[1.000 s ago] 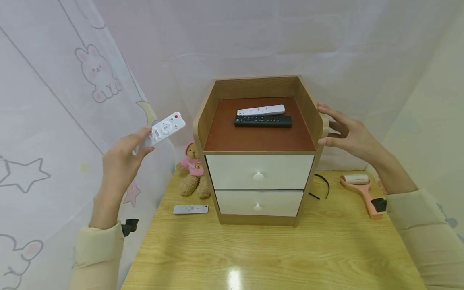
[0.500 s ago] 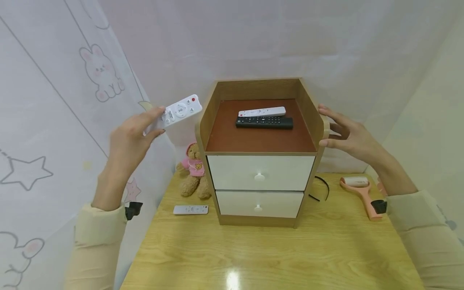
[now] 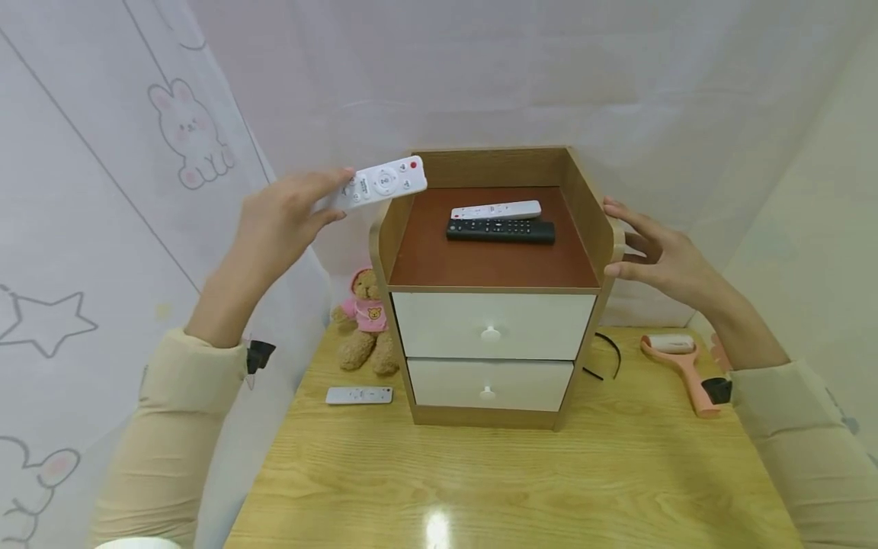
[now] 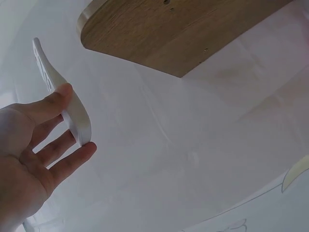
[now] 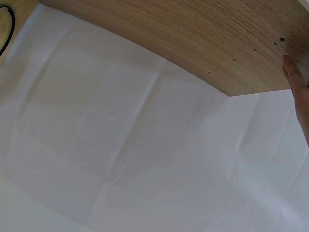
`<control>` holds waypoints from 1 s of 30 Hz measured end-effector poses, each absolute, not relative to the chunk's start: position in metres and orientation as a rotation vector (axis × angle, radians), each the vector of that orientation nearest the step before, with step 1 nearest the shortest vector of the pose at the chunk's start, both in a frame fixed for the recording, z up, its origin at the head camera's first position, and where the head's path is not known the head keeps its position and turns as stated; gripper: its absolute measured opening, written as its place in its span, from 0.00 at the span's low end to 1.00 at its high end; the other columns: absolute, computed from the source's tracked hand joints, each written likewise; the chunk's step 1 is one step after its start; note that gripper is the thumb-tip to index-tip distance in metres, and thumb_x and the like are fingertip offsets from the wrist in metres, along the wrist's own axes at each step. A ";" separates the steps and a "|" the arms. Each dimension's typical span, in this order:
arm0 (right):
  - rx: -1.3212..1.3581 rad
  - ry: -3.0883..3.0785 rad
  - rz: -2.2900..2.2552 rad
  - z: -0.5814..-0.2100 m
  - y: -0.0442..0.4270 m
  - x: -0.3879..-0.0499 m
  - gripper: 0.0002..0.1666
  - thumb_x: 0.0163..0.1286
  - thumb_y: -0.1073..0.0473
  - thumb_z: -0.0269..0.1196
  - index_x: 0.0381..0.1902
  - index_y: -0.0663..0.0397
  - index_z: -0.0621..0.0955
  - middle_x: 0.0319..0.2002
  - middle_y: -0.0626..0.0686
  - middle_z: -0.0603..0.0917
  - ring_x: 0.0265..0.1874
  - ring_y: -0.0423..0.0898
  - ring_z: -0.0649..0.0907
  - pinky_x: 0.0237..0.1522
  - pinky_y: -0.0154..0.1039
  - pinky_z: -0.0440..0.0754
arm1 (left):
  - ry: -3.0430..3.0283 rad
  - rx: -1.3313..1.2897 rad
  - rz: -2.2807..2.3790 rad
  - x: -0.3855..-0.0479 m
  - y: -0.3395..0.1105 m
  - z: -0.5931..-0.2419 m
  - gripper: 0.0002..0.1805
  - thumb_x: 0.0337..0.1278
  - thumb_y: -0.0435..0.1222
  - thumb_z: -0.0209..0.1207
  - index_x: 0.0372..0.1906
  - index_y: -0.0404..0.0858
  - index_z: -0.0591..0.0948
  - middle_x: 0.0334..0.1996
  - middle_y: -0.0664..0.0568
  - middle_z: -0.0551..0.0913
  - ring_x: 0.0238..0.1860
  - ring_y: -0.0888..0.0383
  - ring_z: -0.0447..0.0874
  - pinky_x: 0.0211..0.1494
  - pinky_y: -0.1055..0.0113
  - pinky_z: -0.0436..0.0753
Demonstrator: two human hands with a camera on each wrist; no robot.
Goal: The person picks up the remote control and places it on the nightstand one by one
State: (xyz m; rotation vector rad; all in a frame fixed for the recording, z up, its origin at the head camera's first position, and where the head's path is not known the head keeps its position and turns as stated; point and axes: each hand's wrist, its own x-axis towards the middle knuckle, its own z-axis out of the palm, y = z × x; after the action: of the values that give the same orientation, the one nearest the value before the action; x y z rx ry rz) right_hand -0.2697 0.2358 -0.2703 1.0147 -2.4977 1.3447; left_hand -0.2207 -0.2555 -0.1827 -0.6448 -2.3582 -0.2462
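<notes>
In the head view my left hand pinches a white remote control with a red button by its near end. The remote is in the air, tilted, overlapping the upper left side wall of the wooden cabinet. The left wrist view shows thumb and fingers on either side of the remote, apart from the cabinet. My right hand rests its fingers and thumb against the cabinet's right side wall. Another white remote and a black remote lie together on the brown cabinet top.
A third white remote lies on the wooden table, left of the cabinet. Behind it sits a teddy bear in pink. At right are a black curved band and an orange lint roller. The cabinet has two white drawers.
My left hand has moved right and upward with the remote, from beside the cabinet to its upper left edge. My right hand has stayed at the right side wall.
</notes>
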 end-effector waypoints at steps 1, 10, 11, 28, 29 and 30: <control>1.013 -2.500 1.344 -0.270 0.236 -0.270 0.51 0.60 0.73 0.66 0.76 0.41 0.57 0.76 0.43 0.52 0.69 0.64 0.61 0.56 0.21 0.71 | -2.362 -0.655 -0.248 -0.222 -0.253 -0.181 0.29 0.54 0.31 0.67 0.63 0.44 0.77 0.58 0.47 0.80 0.54 0.44 0.79 0.45 0.44 0.80; 1.012 -2.511 1.347 -0.270 0.235 -0.268 0.51 0.61 0.73 0.66 0.76 0.40 0.57 0.76 0.43 0.51 0.69 0.64 0.60 0.55 0.20 0.72 | -2.392 -0.781 -0.246 -0.234 -0.225 -0.165 0.28 0.53 0.32 0.67 0.62 0.43 0.77 0.58 0.49 0.80 0.57 0.46 0.78 0.54 0.48 0.78; 1.013 -2.508 1.349 -0.270 0.235 -0.268 0.51 0.61 0.73 0.66 0.76 0.40 0.57 0.76 0.43 0.51 0.69 0.64 0.60 0.55 0.20 0.71 | -2.409 -0.786 -0.244 -0.235 -0.222 -0.163 0.28 0.54 0.32 0.67 0.63 0.43 0.77 0.58 0.49 0.80 0.57 0.46 0.78 0.53 0.48 0.78; 1.006 -2.516 1.334 -0.267 0.238 -0.268 0.51 0.61 0.74 0.64 0.76 0.42 0.56 0.76 0.44 0.51 0.69 0.65 0.60 0.56 0.19 0.70 | -2.596 -0.903 -0.129 -0.259 -0.174 -0.154 0.29 0.57 0.33 0.66 0.65 0.44 0.75 0.61 0.49 0.77 0.58 0.47 0.77 0.52 0.52 0.78; 1.007 -2.514 1.335 -0.268 0.239 -0.270 0.51 0.61 0.74 0.64 0.76 0.42 0.56 0.76 0.44 0.51 0.69 0.65 0.60 0.56 0.20 0.70 | -2.601 -0.911 -0.114 -0.260 -0.171 -0.155 0.29 0.57 0.33 0.66 0.65 0.44 0.75 0.60 0.49 0.78 0.56 0.47 0.78 0.51 0.53 0.78; 1.011 -2.511 1.339 -0.269 0.240 -0.271 0.51 0.61 0.74 0.64 0.76 0.43 0.56 0.76 0.44 0.51 0.70 0.65 0.60 0.56 0.20 0.70 | -2.607 -0.915 -0.102 -0.260 -0.167 -0.155 0.29 0.57 0.34 0.66 0.65 0.44 0.75 0.60 0.50 0.78 0.54 0.47 0.79 0.48 0.54 0.79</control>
State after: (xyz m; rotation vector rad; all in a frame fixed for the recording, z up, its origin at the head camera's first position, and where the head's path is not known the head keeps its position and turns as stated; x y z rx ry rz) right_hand -0.2706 0.2399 -0.2690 1.0115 -2.5110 1.3395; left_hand -0.2599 -0.1672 -0.1551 -0.9149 -2.6072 -0.1021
